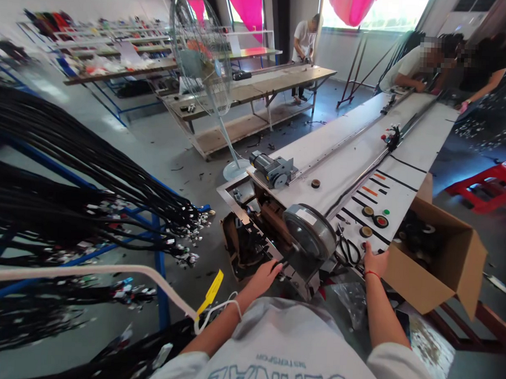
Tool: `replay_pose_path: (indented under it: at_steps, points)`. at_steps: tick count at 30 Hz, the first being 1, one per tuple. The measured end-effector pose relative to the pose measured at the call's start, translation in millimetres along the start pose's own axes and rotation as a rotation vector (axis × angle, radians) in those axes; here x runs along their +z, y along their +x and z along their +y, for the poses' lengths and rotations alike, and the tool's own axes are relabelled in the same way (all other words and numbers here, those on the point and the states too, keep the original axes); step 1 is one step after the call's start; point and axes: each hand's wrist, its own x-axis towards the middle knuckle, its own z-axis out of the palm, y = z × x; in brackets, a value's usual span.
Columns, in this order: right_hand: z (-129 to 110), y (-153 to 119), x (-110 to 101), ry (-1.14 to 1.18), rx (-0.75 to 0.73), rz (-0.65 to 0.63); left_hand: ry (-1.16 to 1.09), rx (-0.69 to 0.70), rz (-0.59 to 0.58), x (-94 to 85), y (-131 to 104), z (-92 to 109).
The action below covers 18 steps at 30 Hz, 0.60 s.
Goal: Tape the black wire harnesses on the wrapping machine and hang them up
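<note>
My left hand (266, 274) is at the near end of the long white table, beside the large round grey drum (312, 230). Its fingers are bent together around something dark at the metal edge; what it is I cannot make out. My right hand (375, 263) rests on the table's near right edge, thumb and fingers apart, with nothing visible in it. Left of it lie black-handled scissors (348, 249). A tape roll (365, 231) sits just ahead of that hand, with two more rolls, one a tape roll with a red core (380, 221), farther up.
An open cardboard box (424, 284) stands right of the table. A grey motor (274, 169) is mounted at the left corner. Black cable bundles (92, 145) hang on a blue rack at left. A standing fan (199, 55), a red stool (489, 186) and other people are around.
</note>
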Motion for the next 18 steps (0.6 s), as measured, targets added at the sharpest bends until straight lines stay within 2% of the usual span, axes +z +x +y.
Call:
replay_pose_path:
  at_steps: [7, 10, 14, 16, 18]
  points:
    - [-2, -3, -2, -0.011, 0.0, 0.0, -0.18, 0.039, 0.015, 12.1, 23, 8]
    - [-1, -3, -1, 0.001, -0.006, 0.011, -0.361, -0.026, -0.067, 16.6, 27, 10]
    - [0, -3, 0, 0.006, -0.012, 0.002, -0.623, -0.2, -0.085, 13.1, 32, 14]
    - [0, -2, 0, 0.01, -0.011, 0.0, -0.672, -0.226, -0.096, 10.8, 33, 16]
    - [0, -1, 0, 0.007, -0.005, 0.002, -0.662, -0.195, -0.115, 11.2, 32, 19]
